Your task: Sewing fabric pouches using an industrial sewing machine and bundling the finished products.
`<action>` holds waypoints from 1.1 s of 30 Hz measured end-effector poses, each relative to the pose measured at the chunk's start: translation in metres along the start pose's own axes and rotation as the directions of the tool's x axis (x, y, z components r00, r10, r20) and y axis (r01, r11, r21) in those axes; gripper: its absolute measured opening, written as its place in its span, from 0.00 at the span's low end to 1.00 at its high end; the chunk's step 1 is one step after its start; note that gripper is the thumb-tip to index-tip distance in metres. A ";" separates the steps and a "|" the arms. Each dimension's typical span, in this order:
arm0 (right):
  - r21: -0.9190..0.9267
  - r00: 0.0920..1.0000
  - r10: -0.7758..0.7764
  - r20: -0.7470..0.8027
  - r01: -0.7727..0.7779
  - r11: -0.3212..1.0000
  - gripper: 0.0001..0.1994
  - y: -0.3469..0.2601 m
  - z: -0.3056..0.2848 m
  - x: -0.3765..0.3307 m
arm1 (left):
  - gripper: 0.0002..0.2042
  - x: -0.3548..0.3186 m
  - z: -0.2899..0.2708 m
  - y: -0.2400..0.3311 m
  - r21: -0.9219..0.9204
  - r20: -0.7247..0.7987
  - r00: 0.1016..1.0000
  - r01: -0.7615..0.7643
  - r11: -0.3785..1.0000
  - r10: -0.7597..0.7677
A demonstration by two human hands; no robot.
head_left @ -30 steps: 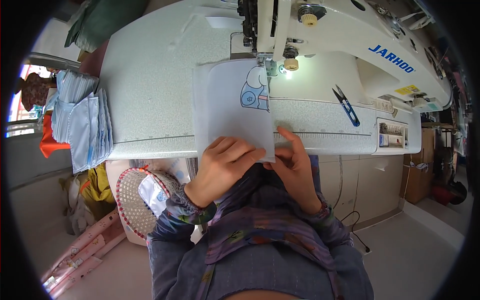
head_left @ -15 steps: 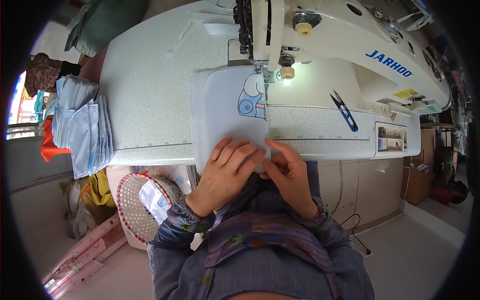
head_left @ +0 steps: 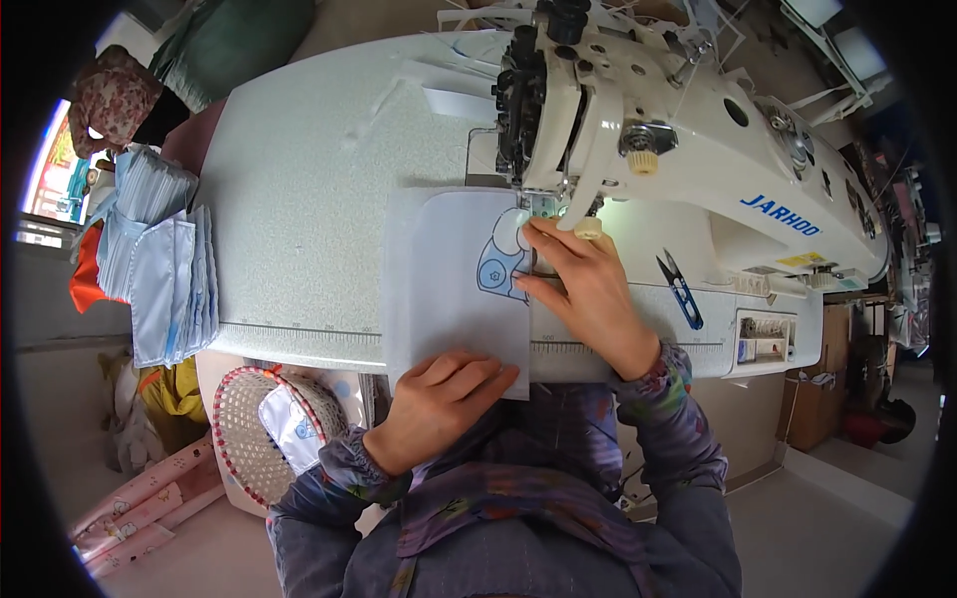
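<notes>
A white fabric piece [head_left: 439, 269] with a blue cartoon print [head_left: 498, 274] lies flat on the sewing machine table. Its upper right edge reaches the needle area [head_left: 528, 202] of the white sewing machine [head_left: 698, 149]. My right hand [head_left: 588, 289] is at the fabric's right edge beside the print, thumb and index fingertips on it just below the needle. Over the lower part of the fabric rests my left hand [head_left: 444, 404], its fingers curled together and pressing it; the fingers' undersides are hidden.
Blue-handled thread snips [head_left: 681, 289] lie right of my right hand, near a small parts tray [head_left: 764, 341]. At the left edge hangs a stack of white fabric pieces [head_left: 164, 279]. Below the table stands a woven basket [head_left: 249, 429] holding a printed piece [head_left: 291, 424].
My right hand has moved up from the fabric's lower edge to beside the print near the needle. My left hand stays on the lower part. The view has shifted, so the table appears lower.
</notes>
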State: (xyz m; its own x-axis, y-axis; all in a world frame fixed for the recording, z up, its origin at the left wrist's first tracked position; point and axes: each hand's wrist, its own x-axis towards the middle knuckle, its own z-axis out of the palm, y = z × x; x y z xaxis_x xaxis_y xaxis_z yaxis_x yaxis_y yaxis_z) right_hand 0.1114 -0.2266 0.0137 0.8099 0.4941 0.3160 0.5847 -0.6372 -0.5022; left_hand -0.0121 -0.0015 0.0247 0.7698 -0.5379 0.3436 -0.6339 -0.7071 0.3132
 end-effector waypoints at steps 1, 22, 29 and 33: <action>-0.002 1.000 -0.006 0.003 0.006 1.000 0.24 0.001 0.000 0.001 | 0.23 0.001 0.001 -0.001 -0.004 -0.003 1.000 0.004 1.000 -0.004; -0.013 1.000 -0.002 0.021 0.002 1.000 0.22 0.006 0.000 0.007 | 0.21 0.066 0.008 -0.073 -0.027 -0.031 0.999 -0.017 0.999 0.017; -0.043 1.000 -0.004 0.025 0.005 0.999 0.23 0.007 0.003 0.004 | 0.23 0.088 0.014 -0.104 -0.046 -0.059 0.998 -0.022 0.999 0.020; -0.016 0.999 0.001 0.034 -0.001 1.000 0.24 0.008 0.005 0.003 | 0.19 0.101 0.017 -0.118 0.036 -0.073 0.995 -0.063 0.997 0.065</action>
State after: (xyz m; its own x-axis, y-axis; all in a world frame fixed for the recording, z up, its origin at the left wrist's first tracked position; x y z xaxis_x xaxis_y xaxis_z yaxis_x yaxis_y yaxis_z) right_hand 0.1186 -0.2272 0.0072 0.8087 0.5131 0.2877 0.5846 -0.6468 -0.4898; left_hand 0.1418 0.0192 0.0074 0.7191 -0.5480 0.4273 -0.6781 -0.6878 0.2592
